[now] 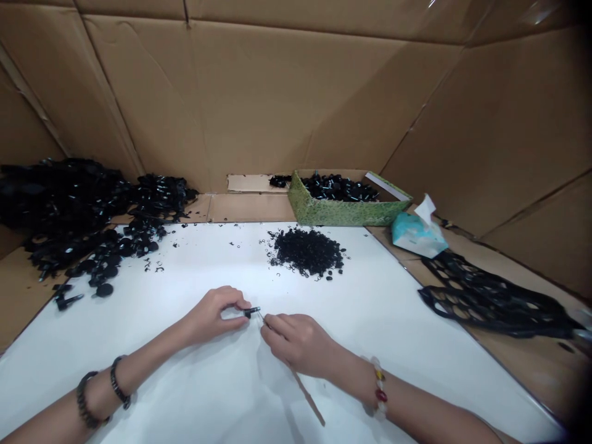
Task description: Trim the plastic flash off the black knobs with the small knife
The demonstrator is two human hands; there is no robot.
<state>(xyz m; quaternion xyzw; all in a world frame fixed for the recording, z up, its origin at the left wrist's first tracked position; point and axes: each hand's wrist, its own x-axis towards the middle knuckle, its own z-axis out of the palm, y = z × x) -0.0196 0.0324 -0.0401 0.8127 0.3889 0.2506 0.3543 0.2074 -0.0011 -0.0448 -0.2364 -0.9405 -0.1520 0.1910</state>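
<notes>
There are two hands: the left hand [210,314] holds one small black piece [252,312], and the right hand [298,344] holds one thin stick [305,394]. Two bracelets [118,382] circle the left arm, and one beaded bracelet [378,388] circles the right. There is one white sheet [407,320], with one heap of tiny black rings [308,251] on it. One large pile of black pieces [69,209] holds too many to count. There is also one green box [314,209], one tissue pack [416,237] and one black net [490,302].
</notes>
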